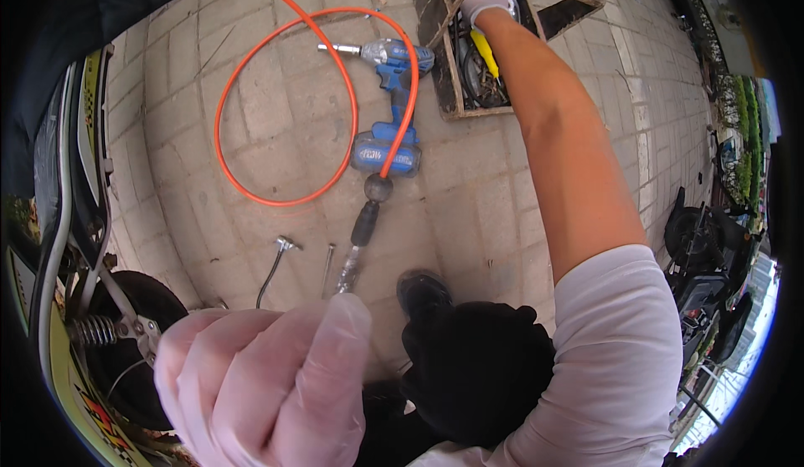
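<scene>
My left hand (260, 375), in a thin translucent glove, is raised close in the foreground. Its fingers are curled with the thumb along them, and whatever they may hold is hidden. My right hand (486, 0), also gloved, reaches into an open wooden toolbox (450, 90) at the far right, its fingertips out of sight among the contents. Beside it in the box lie a yellow-handled tool (484, 52) and a dark cable or hose. A blue cordless impact wrench (394, 77) rests on the paving left of the box.
An orange air hose (219, 115) loops over the wrench to a black-gripped fitting (364, 224). Nearby lie a short black hose with a metal head (272, 270) and a thin metal rod (327, 268). A motorbike wheel (138, 350) stands at left; another parked bike (703, 241) is at right.
</scene>
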A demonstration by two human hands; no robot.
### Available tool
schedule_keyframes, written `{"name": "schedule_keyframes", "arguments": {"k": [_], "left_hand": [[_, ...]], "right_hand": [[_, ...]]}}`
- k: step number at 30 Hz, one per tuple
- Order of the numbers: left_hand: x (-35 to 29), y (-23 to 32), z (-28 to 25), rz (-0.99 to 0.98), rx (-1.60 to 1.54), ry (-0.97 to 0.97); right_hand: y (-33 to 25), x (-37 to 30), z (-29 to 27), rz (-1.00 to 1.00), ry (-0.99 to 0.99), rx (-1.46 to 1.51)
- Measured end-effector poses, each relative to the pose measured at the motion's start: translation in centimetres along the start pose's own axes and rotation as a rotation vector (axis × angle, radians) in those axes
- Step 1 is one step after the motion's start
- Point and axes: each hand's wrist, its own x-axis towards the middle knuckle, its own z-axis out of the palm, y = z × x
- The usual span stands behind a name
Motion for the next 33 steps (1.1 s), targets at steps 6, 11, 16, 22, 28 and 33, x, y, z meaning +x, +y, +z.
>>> {"name": "schedule_keyframes", "arguments": {"k": [6, 11, 16, 22, 28, 33], "left_hand": [[0.6, -3.1, 1.8, 0.599, 0.108, 0.322], [-0.6, -1.2, 0.0, 0.418, 0.23, 0.092], [-4.1, -0.5, -1.2, -0.056, 0.001, -0.551], [-14.5, -2.5, -0.4, -0.505, -0.458, -0.419], [-23.3, -2.3, -3.1, -0.743, -0.479, 0.107], [-31.7, -0.9, -4.8, -0.59, -0.116, 0.168]], "right_hand": [[1.8, -0.5, -1.5, -0.058, 0.008, -0.063], [3.7, -3.0, -2.6, -0.274, 0.075, 0.036], [3.3, -11.5, -7.1, 0.081, 0.188, 0.299], [-6.1, -25.7, -18.8, -0.352, -0.524, 1.647], [-20.5, -34.2, -28.6, -0.845, -1.319, 1.403], [-28.5, -41.4, -30.7, -1.068, -1.445, 1.119]]}}
